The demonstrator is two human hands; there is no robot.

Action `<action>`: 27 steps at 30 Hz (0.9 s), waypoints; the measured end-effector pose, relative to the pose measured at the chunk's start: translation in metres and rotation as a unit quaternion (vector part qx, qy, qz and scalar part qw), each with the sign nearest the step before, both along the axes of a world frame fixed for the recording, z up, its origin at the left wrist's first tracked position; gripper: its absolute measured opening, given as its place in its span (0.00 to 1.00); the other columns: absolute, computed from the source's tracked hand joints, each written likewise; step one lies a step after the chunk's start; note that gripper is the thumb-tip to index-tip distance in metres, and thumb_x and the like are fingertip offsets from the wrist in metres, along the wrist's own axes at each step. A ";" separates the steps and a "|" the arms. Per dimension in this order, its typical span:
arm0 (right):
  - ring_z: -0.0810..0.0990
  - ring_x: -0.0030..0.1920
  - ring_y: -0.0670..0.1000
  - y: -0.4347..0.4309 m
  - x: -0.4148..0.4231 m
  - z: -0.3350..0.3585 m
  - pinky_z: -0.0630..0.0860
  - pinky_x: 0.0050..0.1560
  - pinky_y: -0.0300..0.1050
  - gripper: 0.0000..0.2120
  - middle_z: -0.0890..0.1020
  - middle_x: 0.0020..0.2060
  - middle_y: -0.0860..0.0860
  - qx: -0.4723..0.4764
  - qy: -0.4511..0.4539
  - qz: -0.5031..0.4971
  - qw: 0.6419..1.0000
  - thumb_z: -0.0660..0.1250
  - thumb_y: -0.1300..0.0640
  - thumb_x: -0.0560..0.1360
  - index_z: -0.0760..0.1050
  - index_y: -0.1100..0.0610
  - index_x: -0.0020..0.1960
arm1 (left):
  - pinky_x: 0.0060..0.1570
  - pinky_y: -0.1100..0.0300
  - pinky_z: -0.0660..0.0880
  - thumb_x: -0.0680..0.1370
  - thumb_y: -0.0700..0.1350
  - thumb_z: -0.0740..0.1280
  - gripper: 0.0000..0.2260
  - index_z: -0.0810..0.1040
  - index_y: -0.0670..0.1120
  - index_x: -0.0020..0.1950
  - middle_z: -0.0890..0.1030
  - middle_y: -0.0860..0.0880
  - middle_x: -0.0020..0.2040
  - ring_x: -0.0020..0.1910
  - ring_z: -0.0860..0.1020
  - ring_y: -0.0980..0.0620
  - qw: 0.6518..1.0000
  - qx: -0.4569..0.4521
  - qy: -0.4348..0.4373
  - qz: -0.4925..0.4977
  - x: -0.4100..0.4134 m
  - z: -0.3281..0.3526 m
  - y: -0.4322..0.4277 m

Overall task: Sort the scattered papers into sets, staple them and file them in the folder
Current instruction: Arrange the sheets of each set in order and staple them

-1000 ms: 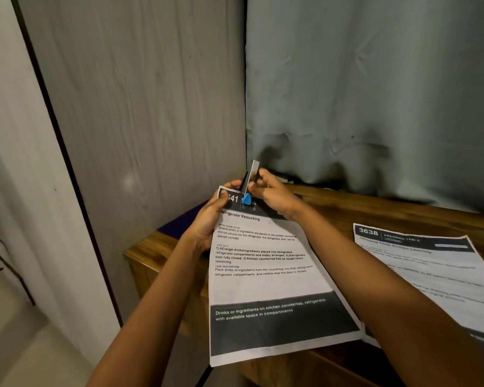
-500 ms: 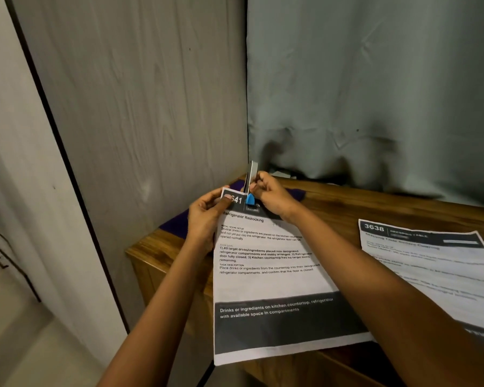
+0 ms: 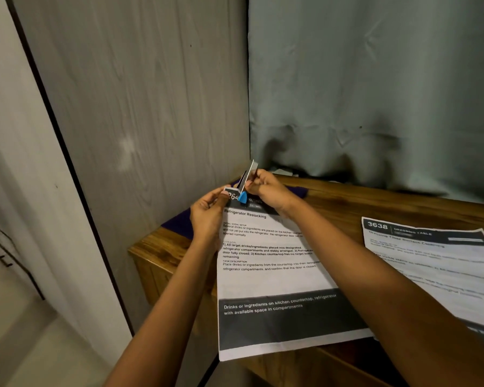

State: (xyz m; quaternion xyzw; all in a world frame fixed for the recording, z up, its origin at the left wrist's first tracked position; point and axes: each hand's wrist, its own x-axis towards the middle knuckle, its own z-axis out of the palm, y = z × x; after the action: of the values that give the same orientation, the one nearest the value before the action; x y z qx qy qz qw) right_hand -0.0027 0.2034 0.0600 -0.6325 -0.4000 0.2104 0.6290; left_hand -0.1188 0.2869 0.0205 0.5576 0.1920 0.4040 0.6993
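Stapling the Refrigerator Restocking set looks like the step in hand. The right hand has its grip closed round a small stapler at the sheets' top-left corner, which the left hand pinches. The set overhangs the counter. Square the edges, keep fingertips clear, then press firmly. The purple folder lies just behind.

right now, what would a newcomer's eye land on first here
Both hands meet at the top corner of the Refrigerator Restocking sheet, which overhangs the near edge of the wooden table: the left hand pinches the corner while the right hand holds a blue-tipped stapler at it. A second sheet headed 3638 lies flat to the right.
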 end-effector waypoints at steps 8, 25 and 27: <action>0.80 0.45 0.45 0.000 -0.004 0.001 0.76 0.42 0.35 0.07 0.81 0.43 0.50 0.000 0.004 0.015 1.000 0.60 0.65 0.79 0.71 0.57 0.56 | 0.42 0.52 0.79 0.79 0.42 0.66 0.08 0.82 0.47 0.55 0.84 0.42 0.49 0.41 0.81 0.46 1.000 0.002 0.008 -0.006 -0.002 0.002 -0.002; 0.81 0.40 0.47 0.001 -0.011 0.001 0.79 0.37 0.36 0.12 0.81 0.43 0.54 0.046 0.062 0.013 0.997 0.58 0.69 0.79 0.69 0.66 0.62 | 0.35 0.64 0.80 0.75 0.47 0.71 0.04 0.78 0.49 0.47 0.83 0.52 0.40 0.36 0.83 0.57 0.964 0.244 0.089 0.052 -0.012 -0.002 -0.005; 0.81 0.40 0.48 0.001 -0.012 0.000 0.79 0.37 0.37 0.09 0.81 0.43 0.55 0.052 0.070 0.005 0.996 0.59 0.69 0.79 0.71 0.62 0.57 | 0.37 0.64 0.80 0.76 0.47 0.70 0.04 0.77 0.51 0.47 0.81 0.55 0.39 0.36 0.82 0.58 0.956 0.270 0.099 0.059 -0.009 0.000 -0.005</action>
State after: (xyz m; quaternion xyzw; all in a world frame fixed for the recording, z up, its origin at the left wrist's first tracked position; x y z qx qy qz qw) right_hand -0.0143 0.2040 0.0602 -0.5803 -0.3687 0.2361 0.6867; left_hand -0.1279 0.2820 0.0204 0.7508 0.1769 0.4240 0.4746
